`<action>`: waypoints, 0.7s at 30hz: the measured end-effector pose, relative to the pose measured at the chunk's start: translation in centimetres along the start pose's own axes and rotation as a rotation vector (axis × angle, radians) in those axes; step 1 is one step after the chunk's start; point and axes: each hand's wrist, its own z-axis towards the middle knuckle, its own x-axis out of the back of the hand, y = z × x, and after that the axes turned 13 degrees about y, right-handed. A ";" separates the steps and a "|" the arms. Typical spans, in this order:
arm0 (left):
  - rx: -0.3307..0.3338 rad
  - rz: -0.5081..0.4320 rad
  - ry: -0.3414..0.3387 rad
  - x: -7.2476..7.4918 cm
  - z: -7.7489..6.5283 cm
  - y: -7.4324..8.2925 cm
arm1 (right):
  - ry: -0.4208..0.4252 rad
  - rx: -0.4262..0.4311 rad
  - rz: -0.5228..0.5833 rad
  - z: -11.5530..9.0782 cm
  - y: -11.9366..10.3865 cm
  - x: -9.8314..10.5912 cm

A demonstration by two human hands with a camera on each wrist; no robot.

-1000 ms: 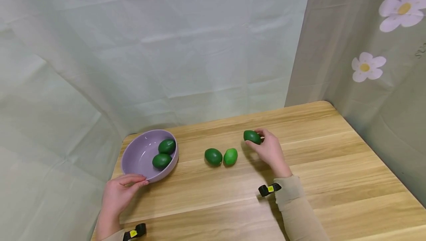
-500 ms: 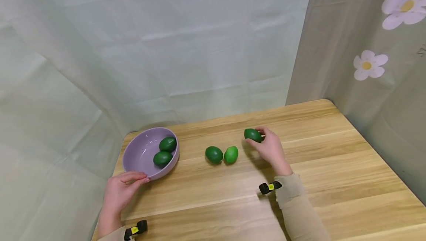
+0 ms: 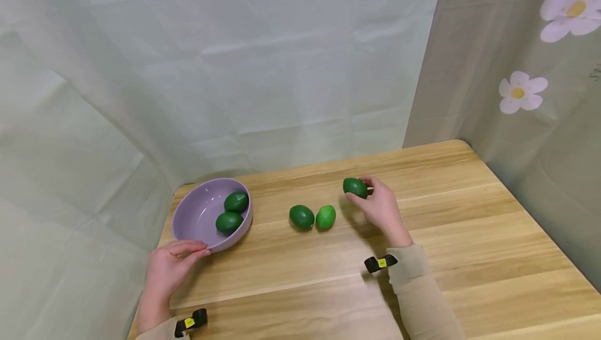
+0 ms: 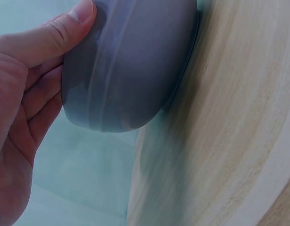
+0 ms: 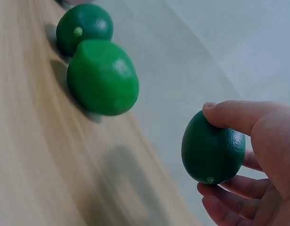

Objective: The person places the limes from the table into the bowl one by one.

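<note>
At the left of the table, my left hand (image 3: pixel 170 272) pinches the near rim of a lilac bowl (image 3: pixel 194 217) between thumb and fingers. Two dark green avocados (image 3: pixel 228 222) lie in the bowl's right side. My right hand (image 3: pixel 381 209) holds another dark green avocado (image 3: pixel 355 187) by its sides. In the right wrist view that avocado (image 5: pixel 212 149) hangs above the table, with its shadow apart from it. Between bowl and right hand, a dark green avocado (image 3: pixel 301 217) and a bright green lime (image 3: pixel 326 217) lie side by side. The left wrist view shows the bowl's outer wall (image 4: pixel 140 66).
A wooden table (image 3: pixel 300 293) bears everything. Pale cloth (image 3: pixel 291 69) hangs behind and at the left, and a flowered curtain (image 3: pixel 521 131) stands along the right edge. The bowl sits close to the table's back left corner.
The head view has shifted slightly. Both hands keep their holds on the bowl and the avocado, and the held avocado stays almost where it was.
</note>
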 end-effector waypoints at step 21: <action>-0.003 0.016 -0.026 0.4 0.2 0.5 | -0.106 0.210 0.162 -1.6 -8.3 -3.2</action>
